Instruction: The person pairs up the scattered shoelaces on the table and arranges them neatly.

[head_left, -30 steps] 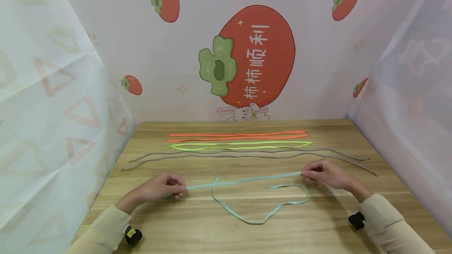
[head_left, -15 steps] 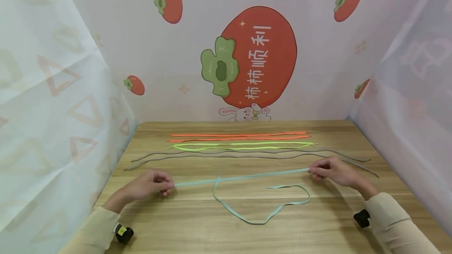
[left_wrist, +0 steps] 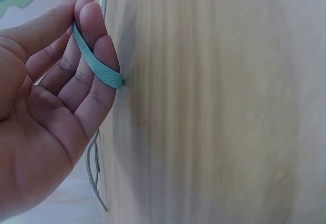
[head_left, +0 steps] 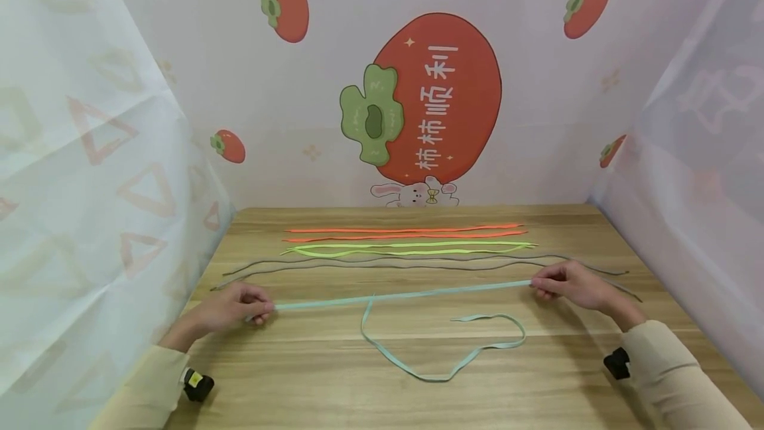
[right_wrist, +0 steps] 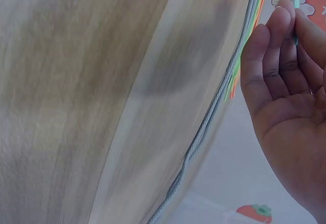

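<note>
A flat mint-green shoelace (head_left: 447, 291) is stretched straight between both hands, its right side a little farther back. My left hand (head_left: 234, 307) pinches it near one end between thumb and index finger; in the left wrist view the short tail of the lace (left_wrist: 98, 67) lies across the other fingers. With thumb and forefinger my right hand (head_left: 575, 285) pinches the opposite end. A second mint-green shoelace (head_left: 426, 379) lies in a loose curve on the table in front, one tip reaching up to the stretched lace.
Behind the hands, two grey laces (head_left: 382, 267), two yellow-green laces (head_left: 412, 245) and two orange laces (head_left: 406, 229) lie in rows across the wooden table (head_left: 358, 403). Patterned cloth (head_left: 322, 85) rises at the back and both sides.
Both hands have moved apart and slightly back, the left to the left and the right to the right. The pinched lace now spans longer and is farther back. The curved lace stays put.
</note>
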`<state>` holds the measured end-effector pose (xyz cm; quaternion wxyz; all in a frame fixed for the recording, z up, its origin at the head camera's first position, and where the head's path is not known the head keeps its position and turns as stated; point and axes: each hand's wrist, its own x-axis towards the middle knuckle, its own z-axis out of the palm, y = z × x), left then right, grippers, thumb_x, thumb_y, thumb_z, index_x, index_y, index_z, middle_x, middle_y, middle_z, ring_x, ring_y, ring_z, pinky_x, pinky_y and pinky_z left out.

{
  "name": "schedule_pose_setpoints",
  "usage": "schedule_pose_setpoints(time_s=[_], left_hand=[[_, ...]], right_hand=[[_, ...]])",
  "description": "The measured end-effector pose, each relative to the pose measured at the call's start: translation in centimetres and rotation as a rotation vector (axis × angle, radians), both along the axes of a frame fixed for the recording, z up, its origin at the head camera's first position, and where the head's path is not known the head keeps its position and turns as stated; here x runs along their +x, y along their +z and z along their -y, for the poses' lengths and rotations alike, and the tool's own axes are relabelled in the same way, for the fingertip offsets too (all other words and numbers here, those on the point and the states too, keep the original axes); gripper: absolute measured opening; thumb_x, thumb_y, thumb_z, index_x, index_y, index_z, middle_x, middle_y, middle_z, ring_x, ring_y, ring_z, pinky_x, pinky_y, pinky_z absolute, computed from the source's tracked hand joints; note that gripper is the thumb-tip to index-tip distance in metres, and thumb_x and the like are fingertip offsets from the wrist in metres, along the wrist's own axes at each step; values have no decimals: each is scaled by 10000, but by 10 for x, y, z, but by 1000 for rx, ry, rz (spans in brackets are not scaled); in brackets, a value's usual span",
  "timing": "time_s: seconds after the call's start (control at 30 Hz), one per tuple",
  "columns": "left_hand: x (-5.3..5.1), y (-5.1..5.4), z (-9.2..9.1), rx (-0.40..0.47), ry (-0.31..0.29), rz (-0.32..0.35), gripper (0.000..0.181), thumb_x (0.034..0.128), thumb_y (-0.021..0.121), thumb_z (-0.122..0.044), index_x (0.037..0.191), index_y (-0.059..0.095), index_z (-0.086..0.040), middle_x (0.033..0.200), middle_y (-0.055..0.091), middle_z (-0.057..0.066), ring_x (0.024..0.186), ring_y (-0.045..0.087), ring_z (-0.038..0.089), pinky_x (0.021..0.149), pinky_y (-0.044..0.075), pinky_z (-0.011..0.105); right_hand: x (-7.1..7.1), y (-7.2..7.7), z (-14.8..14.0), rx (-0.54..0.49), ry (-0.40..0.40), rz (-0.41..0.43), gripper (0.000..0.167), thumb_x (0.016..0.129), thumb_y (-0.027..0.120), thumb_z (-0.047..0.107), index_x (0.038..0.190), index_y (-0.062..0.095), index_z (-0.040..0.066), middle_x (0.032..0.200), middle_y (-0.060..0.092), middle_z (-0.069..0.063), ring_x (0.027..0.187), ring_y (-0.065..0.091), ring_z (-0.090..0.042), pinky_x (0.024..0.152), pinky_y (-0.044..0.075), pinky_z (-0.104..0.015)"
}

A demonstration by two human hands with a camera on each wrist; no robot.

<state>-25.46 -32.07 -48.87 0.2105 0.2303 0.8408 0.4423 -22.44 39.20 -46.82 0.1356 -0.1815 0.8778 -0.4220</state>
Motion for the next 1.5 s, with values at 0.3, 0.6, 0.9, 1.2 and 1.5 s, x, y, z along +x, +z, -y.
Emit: schedule_pose_setpoints(time_s=[0.3, 0.6, 0.9, 1.2, 1.5], left_hand=[[-9, 6, 11, 16, 21, 2, 233, 1070, 633, -163, 1082, 731, 47, 908, 731, 152, 792, 684, 119, 731, 614, 305], [-19, 6, 19, 8, 42, 2, 239, 1066, 635, -144, 1081, 726, 76, 914, 731, 160, 797, 685, 95, 750, 630, 317], [-31, 3, 20, 13, 74, 9, 233, 1068, 615, -91, 1097, 707, 122, 941, 734, 171, 808, 696, 92, 746, 630, 285], [-43, -3, 13, -113, 210, -61, 261, 1027, 714, -225, 970, 752, 27, 818, 739, 81, 700, 647, 93, 629, 564, 240], [-53, -3, -1, -266, 336, -185, 319, 944, 812, -357, 789, 741, -87, 631, 664, -18, 580, 554, 111, 541, 453, 238]], right_hand=[[-4, 3, -4, 17, -7, -29, 263, 1101, 569, 129, 1097, 732, -77, 921, 736, -122, 818, 693, -89, 739, 632, -309], [-10, 4, -11, 64, -67, -26, 266, 1099, 577, 146, 1080, 736, -67, 930, 732, -116, 816, 677, -79, 742, 622, -291], [-17, 5, -17, 135, -146, -30, 241, 1082, 613, 163, 997, 732, -28, 850, 684, -62, 767, 604, -50, 704, 568, -252], [-20, 3, -17, 270, -218, -71, 251, 1061, 659, 229, 905, 735, 48, 735, 608, -1, 643, 503, -48, 613, 416, -226], [-27, 2, -16, 346, -292, -73, 370, 1029, 698, 316, 747, 668, 78, 623, 544, 57, 585, 458, -81, 558, 376, -244]])
